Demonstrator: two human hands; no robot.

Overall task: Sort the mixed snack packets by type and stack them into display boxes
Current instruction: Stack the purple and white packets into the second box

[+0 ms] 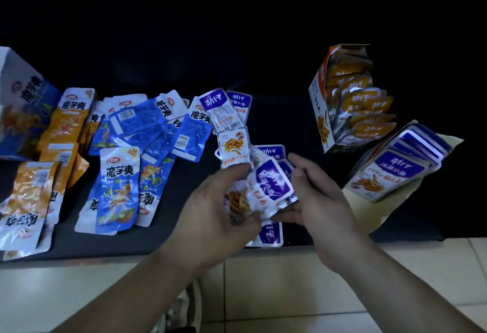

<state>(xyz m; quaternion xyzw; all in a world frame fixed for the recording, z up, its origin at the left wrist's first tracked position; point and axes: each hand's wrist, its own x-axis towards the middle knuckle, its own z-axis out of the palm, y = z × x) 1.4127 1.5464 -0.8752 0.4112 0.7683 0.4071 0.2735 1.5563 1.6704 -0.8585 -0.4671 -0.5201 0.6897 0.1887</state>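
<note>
Open lane: bare bench [284, 122] centre-right, between loose purple packets [226, 111] and upright orange display box [320, 111]. Narrow bare strip along bench front edge, lower left. Left half blocked: overlapping blue packets [147, 127], orange packets [66, 124], blue box [23, 100] at far left edge. Right blocked by orange display box, tilted purple-packet box [369, 208] just below. Lower centre filled by left hand [218, 201], right hand [321, 195], blurred packet [268, 187] between.

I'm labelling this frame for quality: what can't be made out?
Head view:
Purple packet in the left hand: motion-blurred, print unreadable.
Right hand: its grip on that packet hidden beneath it.
Packets under both hands: covered, count unclear.
Blue box: cut off by left edge.
</note>
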